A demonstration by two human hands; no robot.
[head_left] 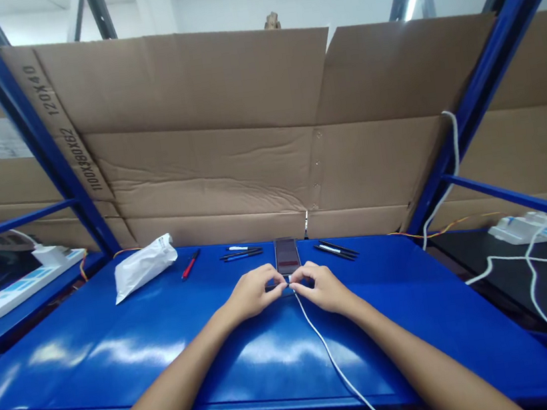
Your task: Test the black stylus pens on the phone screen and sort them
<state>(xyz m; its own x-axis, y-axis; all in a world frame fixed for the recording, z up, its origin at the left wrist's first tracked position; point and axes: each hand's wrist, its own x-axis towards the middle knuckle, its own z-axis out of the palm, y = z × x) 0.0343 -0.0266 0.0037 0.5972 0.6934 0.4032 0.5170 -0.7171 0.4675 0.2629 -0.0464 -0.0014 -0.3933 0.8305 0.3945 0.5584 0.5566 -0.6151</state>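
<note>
A smartphone (288, 257) with a dark screen lies near the back of the blue table, in line with both hands. Just in front of its lower edge, my right hand (320, 285) pinches the end of a white charging cable (331, 355). From there the cable runs down over the table's front edge. My left hand (259, 292) is closed in a pinch with its fingertips meeting the right ones at the cable end. A small dark bit shows by the left fingers; what they hold is too small to make out. The plug is mostly hidden by the fingers.
On the blue table (138, 364) lie a white plastic bag (144, 266), a red pen (191, 265), and several dark pens (336, 250) either side of the phone. Cardboard (206, 153) walls the back. Power strips (26, 284) and cables sit on neighbouring surfaces.
</note>
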